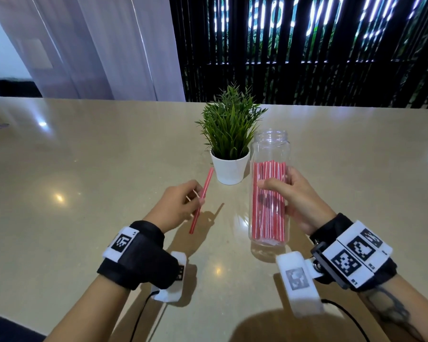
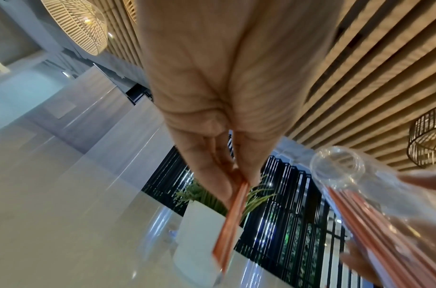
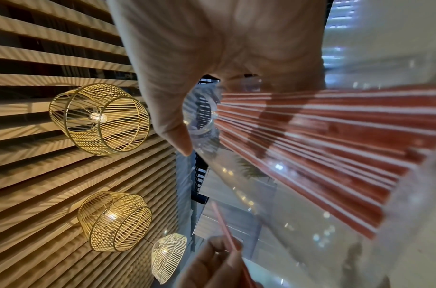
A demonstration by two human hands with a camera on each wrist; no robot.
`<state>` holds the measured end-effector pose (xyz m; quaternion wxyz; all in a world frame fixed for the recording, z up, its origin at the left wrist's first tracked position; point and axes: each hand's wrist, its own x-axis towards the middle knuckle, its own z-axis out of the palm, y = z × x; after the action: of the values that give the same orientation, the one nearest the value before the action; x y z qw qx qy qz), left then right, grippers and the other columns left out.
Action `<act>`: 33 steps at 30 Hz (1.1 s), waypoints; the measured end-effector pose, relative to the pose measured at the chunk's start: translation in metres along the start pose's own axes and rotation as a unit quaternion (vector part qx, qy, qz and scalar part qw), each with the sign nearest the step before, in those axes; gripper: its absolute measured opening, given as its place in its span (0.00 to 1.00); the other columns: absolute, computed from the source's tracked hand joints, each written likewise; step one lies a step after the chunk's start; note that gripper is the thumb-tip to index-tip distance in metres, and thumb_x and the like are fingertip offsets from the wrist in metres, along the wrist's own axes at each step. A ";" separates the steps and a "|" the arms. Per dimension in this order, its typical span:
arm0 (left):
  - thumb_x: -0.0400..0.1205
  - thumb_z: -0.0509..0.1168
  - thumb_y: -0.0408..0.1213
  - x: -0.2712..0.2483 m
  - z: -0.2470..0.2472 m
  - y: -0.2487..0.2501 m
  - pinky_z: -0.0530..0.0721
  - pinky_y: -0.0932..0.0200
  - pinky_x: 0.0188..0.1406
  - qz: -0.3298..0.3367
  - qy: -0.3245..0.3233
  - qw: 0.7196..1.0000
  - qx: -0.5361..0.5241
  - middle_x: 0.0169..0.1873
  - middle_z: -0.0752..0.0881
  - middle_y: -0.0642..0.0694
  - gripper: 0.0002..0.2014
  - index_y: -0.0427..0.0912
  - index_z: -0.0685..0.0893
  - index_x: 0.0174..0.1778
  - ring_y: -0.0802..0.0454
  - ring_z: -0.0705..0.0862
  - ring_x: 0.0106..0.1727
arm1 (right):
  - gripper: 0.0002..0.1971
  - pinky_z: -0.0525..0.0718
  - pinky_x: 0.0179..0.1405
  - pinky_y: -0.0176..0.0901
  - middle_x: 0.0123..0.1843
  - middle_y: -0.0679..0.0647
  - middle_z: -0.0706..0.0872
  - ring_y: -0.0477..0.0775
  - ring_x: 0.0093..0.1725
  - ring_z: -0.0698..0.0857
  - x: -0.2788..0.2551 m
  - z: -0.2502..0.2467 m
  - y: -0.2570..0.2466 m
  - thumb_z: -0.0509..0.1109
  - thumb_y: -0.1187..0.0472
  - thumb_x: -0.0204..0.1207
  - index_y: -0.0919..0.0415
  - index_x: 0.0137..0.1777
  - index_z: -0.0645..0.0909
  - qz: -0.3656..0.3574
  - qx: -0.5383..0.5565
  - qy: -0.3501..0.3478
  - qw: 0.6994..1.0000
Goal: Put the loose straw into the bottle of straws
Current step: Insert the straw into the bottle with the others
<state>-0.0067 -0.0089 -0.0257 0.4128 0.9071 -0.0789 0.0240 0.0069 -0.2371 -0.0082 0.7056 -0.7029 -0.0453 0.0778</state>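
now the left hand pinches the loose red straw above the tabletop, left of the clear bottle of straws gripped by the right hand. risk: a slanted straw could catch the bottle's narrow mouth and slip out.

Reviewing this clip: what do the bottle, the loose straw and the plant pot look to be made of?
Bottle: clear and glossy, with the straws showing through it; probably plastic, though it could be glass.
Straw: thin red tube with pale stripes and a matte look; paper or plastic, which one is unclear.
Pot: smooth, plain white and opaque; looks like ceramic or plastic.
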 end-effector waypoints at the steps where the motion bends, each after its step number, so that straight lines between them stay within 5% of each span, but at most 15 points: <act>1: 0.80 0.61 0.33 0.001 -0.003 0.004 0.84 0.64 0.30 0.019 0.032 0.999 -0.018 0.32 0.81 0.47 0.01 0.42 0.76 0.43 0.49 0.84 0.33 | 0.25 0.81 0.47 0.51 0.53 0.52 0.80 0.54 0.52 0.82 0.000 0.000 0.000 0.72 0.62 0.68 0.55 0.64 0.68 0.000 -0.002 0.000 1.000; 7: 0.79 0.62 0.31 0.012 -0.012 0.023 0.84 0.69 0.30 0.086 0.215 0.960 -0.158 0.34 0.79 0.48 0.05 0.44 0.74 0.40 0.64 0.85 0.29 | 0.35 0.82 0.52 0.53 0.57 0.54 0.79 0.56 0.55 0.82 -0.002 -0.001 0.005 0.78 0.58 0.62 0.55 0.66 0.63 -0.006 -0.029 -0.015 0.999; 13: 0.78 0.63 0.32 0.027 -0.025 0.058 0.84 0.69 0.31 0.164 0.309 0.907 -0.235 0.34 0.80 0.51 0.09 0.51 0.74 0.37 0.63 0.87 0.32 | 0.34 0.79 0.46 0.42 0.56 0.54 0.78 0.53 0.55 0.81 -0.005 0.003 0.009 0.78 0.59 0.64 0.55 0.65 0.61 -0.017 -0.070 -0.047 0.996; 21: 0.79 0.63 0.33 0.047 -0.037 0.088 0.84 0.68 0.31 0.204 0.315 0.894 -0.246 0.33 0.80 0.50 0.08 0.52 0.75 0.37 0.61 0.86 0.32 | 0.38 0.79 0.46 0.41 0.56 0.52 0.78 0.50 0.55 0.81 -0.008 0.003 0.008 0.76 0.51 0.55 0.52 0.64 0.61 -0.022 -0.079 -0.060 0.995; 24: 0.78 0.64 0.33 0.058 -0.038 0.101 0.84 0.68 0.30 0.207 0.287 0.903 -0.243 0.32 0.81 0.51 0.08 0.51 0.76 0.37 0.56 0.87 0.33 | 0.38 0.80 0.49 0.42 0.57 0.52 0.78 0.50 0.56 0.81 -0.009 0.003 0.007 0.76 0.52 0.55 0.51 0.64 0.61 -0.028 -0.081 -0.065 0.994; 28: 0.78 0.64 0.31 0.069 -0.034 0.116 0.82 0.69 0.28 0.204 0.223 0.929 -0.215 0.31 0.81 0.51 0.08 0.48 0.77 0.37 0.62 0.86 0.30 | 0.39 0.82 0.57 0.50 0.57 0.53 0.79 0.52 0.56 0.82 -0.009 0.003 0.006 0.77 0.52 0.55 0.53 0.65 0.61 -0.039 -0.087 -0.063 0.993; 33: 0.77 0.65 0.33 0.073 -0.026 0.126 0.81 0.64 0.36 0.214 0.195 0.946 -0.144 0.33 0.82 0.43 0.04 0.46 0.78 0.38 0.51 0.84 0.38 | 0.38 0.83 0.56 0.50 0.55 0.52 0.80 0.51 0.55 0.82 -0.009 0.003 0.004 0.77 0.53 0.55 0.54 0.64 0.62 -0.044 -0.073 -0.063 0.994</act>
<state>0.0455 -0.0795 0.0932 0.5314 0.7775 -0.1918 0.2762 -0.0028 -0.2362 -0.0119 0.6511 -0.7433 -0.1258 0.0874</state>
